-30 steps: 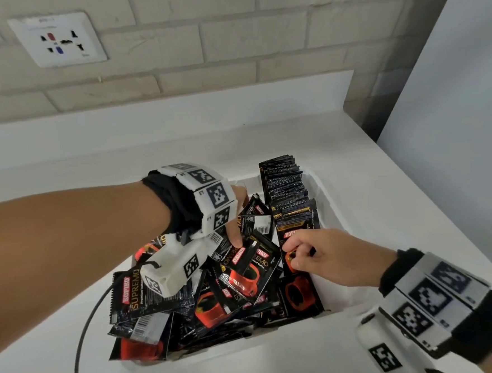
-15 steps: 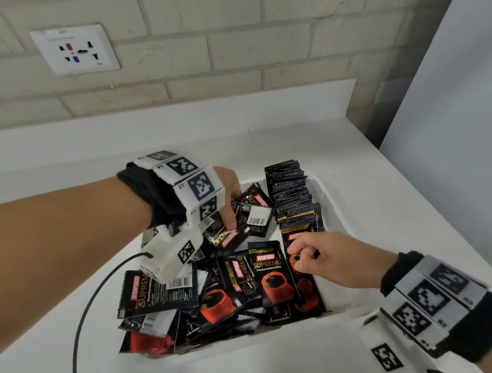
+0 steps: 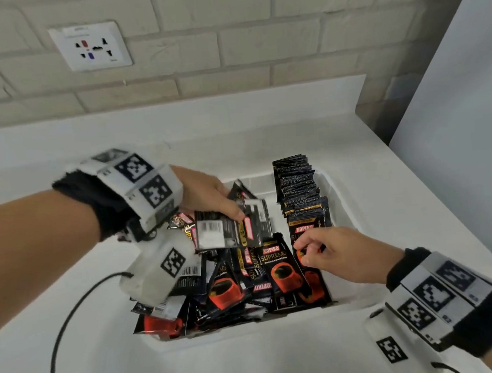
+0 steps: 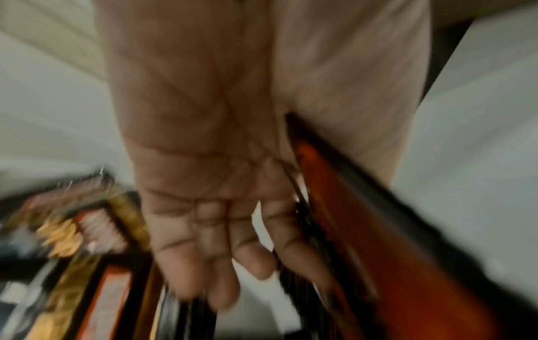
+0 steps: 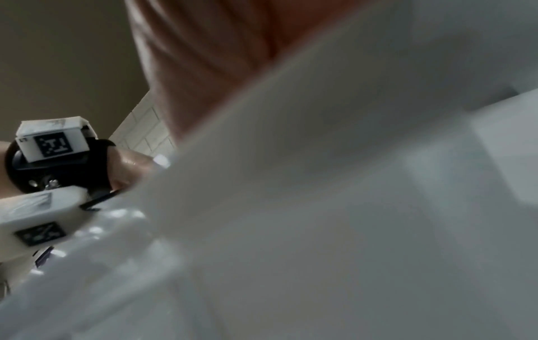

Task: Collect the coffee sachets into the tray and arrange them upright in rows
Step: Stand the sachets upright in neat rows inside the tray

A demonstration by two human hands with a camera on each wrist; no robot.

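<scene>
A white tray (image 3: 338, 206) holds black and orange coffee sachets. A row of upright sachets (image 3: 297, 188) stands along its right side. A loose pile of sachets (image 3: 245, 282) fills the left and middle. My left hand (image 3: 220, 205) is raised over the pile's back and grips a small bunch of sachets (image 3: 230, 229). In the blurred left wrist view that bunch (image 4: 349, 207) sits between thumb and fingers (image 4: 203, 264). My right hand (image 3: 331, 253) is at the near end of the row, thumb and forefinger pinching the front sachet (image 3: 308, 234).
The tray sits on a white counter (image 3: 385, 194) against a brick wall with a socket plate (image 3: 91, 47). A black cable (image 3: 70, 315) runs across the counter on the left. A grey panel (image 3: 463, 142) stands to the right. The right wrist view shows mostly the blurred tray rim (image 5: 320, 207).
My left hand has lifted a bunch of sachets out of the pile, up and towards the tray's back. The right hand has stayed at the row's front sachet.
</scene>
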